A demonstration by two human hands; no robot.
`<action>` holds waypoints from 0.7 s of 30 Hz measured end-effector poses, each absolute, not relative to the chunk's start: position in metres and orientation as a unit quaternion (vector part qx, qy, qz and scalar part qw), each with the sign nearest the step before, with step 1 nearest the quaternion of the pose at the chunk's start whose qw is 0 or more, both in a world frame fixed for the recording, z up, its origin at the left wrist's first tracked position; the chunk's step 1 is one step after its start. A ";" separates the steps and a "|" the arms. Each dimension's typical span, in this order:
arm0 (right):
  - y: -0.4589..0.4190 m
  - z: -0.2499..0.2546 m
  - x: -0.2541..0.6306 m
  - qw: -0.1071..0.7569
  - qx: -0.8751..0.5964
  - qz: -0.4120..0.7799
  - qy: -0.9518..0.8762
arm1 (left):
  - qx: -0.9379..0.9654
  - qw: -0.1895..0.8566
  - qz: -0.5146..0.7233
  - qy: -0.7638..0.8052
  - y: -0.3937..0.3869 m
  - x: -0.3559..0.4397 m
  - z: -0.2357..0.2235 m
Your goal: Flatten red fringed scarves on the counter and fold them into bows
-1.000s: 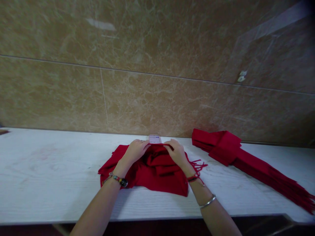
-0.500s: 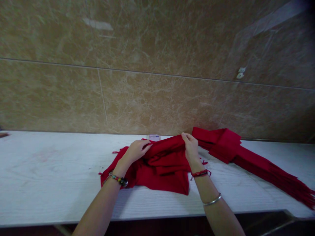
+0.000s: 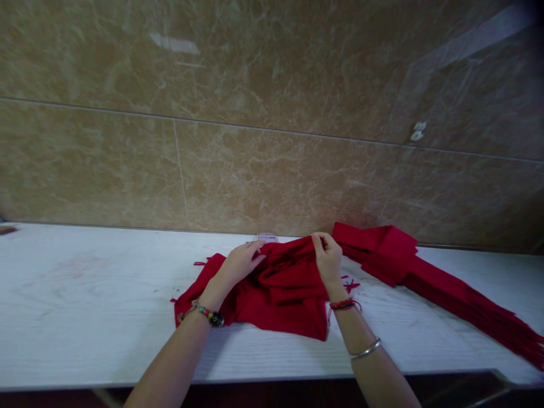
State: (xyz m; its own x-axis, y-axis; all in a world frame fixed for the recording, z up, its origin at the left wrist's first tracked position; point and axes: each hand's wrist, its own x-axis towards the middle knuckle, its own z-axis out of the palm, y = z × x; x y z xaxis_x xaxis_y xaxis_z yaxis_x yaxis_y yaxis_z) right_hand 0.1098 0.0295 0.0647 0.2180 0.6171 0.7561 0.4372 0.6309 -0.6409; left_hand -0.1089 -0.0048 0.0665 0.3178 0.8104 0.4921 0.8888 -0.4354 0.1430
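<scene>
A crumpled red cloth [image 3: 280, 320] with short red cords at its sides lies on the white tabletop in front of me. My right hand [image 3: 328, 256] pinches its far right edge between thumb and fingers, lifting that edge a little. At the upper left, my left hand [image 3: 243, 263] grips the cloth, its fingers bent at the far edge; the fingertips are partly hidden by the folds. Between my hands the fabric is gathered into loose folds, and its front part lies flatter.
A stack of folded red cloth strips [image 3: 450, 283] stretches from the wall to the table's right end. Behind the cloth, a phone [image 3: 267, 238] is partly covered. The white table [image 3: 85, 306] meets a brown marbled tile wall [image 3: 263, 175]. A brown object [image 3: 7, 229] lies at the far left.
My left hand has shifted slightly right along the far edge, and my right hand slightly left. The folds between them have bunched a little more.
</scene>
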 end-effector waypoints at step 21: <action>0.025 0.053 0.090 0.376 -0.326 -0.075 -0.864 | -0.844 0.192 -0.214 -0.453 -0.007 -0.109 0.064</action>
State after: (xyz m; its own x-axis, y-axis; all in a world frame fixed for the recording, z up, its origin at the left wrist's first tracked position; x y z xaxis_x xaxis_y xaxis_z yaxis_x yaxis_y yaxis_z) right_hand 0.0901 0.0246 0.0526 -0.5039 0.5072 0.6992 0.6205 0.7756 -0.1156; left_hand -0.1085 -0.0067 0.0643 0.4987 0.6814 0.5357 0.8463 -0.5164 -0.1311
